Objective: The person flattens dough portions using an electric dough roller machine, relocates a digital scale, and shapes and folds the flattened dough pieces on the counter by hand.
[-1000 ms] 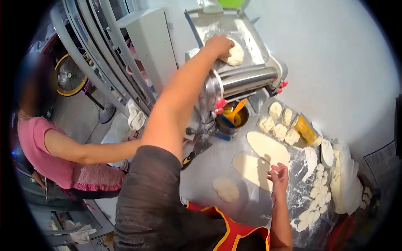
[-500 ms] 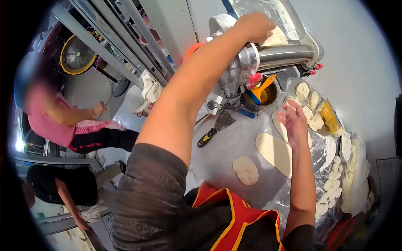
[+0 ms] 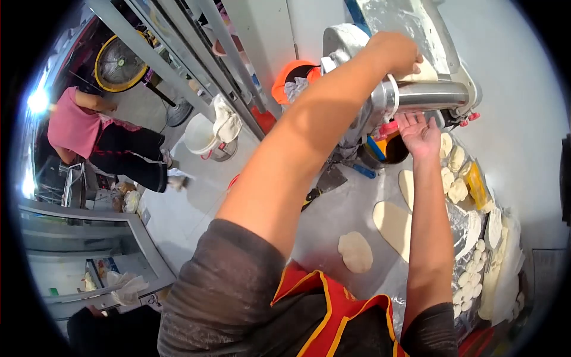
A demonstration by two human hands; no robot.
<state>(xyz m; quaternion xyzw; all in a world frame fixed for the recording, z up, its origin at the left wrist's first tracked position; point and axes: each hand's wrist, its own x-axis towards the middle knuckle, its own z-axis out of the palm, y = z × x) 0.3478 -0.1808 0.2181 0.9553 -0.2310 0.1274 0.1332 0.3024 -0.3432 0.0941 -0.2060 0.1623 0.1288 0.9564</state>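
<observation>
The left hand [image 3: 392, 55] partly hides the dough [image 3: 426, 72]; the right forearm [image 3: 432, 226] covers a sheet [image 3: 405, 188] partly; the top edge crops the tray [image 3: 397, 22].

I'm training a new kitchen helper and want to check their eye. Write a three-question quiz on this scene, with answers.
1. Which hand is at the dough by the roller?
2. True or false: the right hand grips the scraper.
3. Which lies nearest the apron?
A. the pot
B. the round sheet
C. the bucket

Key:
1. The left hand.
2. False; the right hand is open and empty, palm showing.
3. B, the round sheet.
</observation>
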